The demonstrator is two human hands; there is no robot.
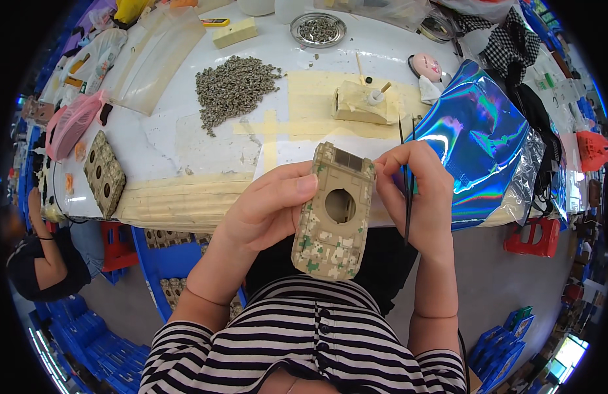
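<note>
My left hand [271, 203] grips the left side of a camouflage toy vehicle body [331, 246], its thumb on the upper face. The body is tan with green and brown pixel patches, a round hole in its middle and a dark window panel at its far end. Black tweezers [409, 203] are held in my right hand [427, 187], their tips pointing away from me. The right thumb and forefinger meet at the body's far right corner; whether a small part is between them is hidden. Beyond it, a tape-covered block [363, 108] carries a small white cup with a stick.
A heap of small grey parts [235, 92] lies on the white table, with a round metal dish [292, 34] of more behind it. Another camouflage piece [104, 174] leans at the left edge. Shiny blue holographic film [474, 144] covers the right side. A co-worker's arm [46, 240] shows far left.
</note>
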